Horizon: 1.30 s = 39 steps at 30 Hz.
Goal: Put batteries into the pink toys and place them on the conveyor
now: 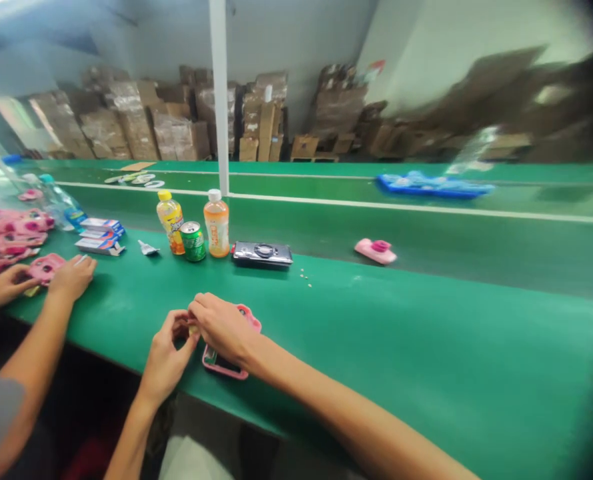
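Note:
My left hand (169, 350) and my right hand (223, 327) meet at the near edge of the green table (426, 347). Both have their fingers pinched together over a pink plastic case (226, 363) that lies flat under my right hand. My left fingers pinch something small that I cannot make out. My right fingers press on the case's upper left end. Much of the case is hidden by my right hand.
A co-worker's two hands (41, 280) at the left handle a pink part (46, 267) beside a heap of pink parts (6, 237). Two bottles (216, 223), a green can (193, 241), small boxes (101, 235) and a black device (262, 254) stand behind. A pink piece (375, 251) lies on the conveyor.

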{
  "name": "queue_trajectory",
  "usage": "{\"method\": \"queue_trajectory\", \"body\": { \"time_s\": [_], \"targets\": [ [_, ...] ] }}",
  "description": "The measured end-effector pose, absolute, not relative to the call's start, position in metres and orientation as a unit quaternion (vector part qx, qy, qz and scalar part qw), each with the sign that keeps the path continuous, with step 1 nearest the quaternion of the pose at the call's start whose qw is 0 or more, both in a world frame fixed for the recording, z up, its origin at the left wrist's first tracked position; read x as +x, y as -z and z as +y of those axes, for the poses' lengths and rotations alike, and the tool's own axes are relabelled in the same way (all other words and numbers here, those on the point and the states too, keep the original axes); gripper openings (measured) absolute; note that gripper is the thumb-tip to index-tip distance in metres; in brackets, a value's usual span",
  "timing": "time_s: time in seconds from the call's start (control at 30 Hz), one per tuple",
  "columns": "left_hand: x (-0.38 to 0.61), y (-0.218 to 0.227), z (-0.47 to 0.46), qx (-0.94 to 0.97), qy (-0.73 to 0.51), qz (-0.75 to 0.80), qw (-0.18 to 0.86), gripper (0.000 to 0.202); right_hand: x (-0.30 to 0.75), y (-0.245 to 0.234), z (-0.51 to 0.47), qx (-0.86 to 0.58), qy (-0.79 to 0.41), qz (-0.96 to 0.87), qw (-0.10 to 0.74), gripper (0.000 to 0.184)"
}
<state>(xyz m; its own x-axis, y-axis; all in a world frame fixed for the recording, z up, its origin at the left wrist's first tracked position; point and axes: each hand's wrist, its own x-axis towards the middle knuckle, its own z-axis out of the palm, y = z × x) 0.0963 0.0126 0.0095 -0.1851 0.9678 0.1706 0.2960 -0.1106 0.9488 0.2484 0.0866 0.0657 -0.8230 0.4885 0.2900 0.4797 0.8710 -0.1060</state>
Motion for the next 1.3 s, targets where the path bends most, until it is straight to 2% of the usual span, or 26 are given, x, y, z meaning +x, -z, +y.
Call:
{"method": "queue_trajectory", "body": {
  "time_s": [0.13, 0.27, 0.63, 0.73, 0.9, 1.03, 1.17, 1.3],
  "targets": [
    [0.100, -0.019, 0.013, 0.532, -0.533, 0.564, 0.339, 0.026, 0.243, -0.064, 0.084, -0.236, 0.012, -0.959, 0.155, 0.009],
    [0.099, -0.017, 0.015, 0.503, -0.558, 0.566, 0.339, 0.027, 0.241, -0.052, 0.078, -0.209, 0.050, -0.963, 0.164, 0.015],
    [0.082, -0.017, 0.022, 0.431, -0.586, 0.520, 0.447, 0.064, 0.253, -0.039, 0.087, -0.160, 0.057, -0.960, 0.223, 0.009],
    [0.077, -0.016, 0.023, 0.402, -0.599, 0.522, 0.455, 0.062, 0.251, -0.035, 0.085, -0.145, 0.061, -0.959, 0.234, 0.013],
    [0.078, -0.017, 0.020, 0.360, -0.617, 0.531, 0.456, 0.059, 0.250, -0.028, 0.071, -0.109, 0.103, -0.942, 0.300, 0.024],
    [0.078, -0.019, 0.018, 0.339, -0.633, 0.529, 0.452, 0.058, 0.250, -0.024, 0.063, -0.115, 0.103, -0.942, 0.297, 0.024],
    [0.079, -0.022, 0.018, 0.335, -0.645, 0.531, 0.436, 0.048, 0.245, -0.034, 0.064, -0.120, 0.061, -0.934, 0.332, 0.019],
    [0.084, -0.027, 0.017, 0.324, -0.657, 0.534, 0.423, 0.039, 0.294, -0.057, 0.049, -0.152, 0.018, -0.920, 0.361, 0.032]
  ]
}}
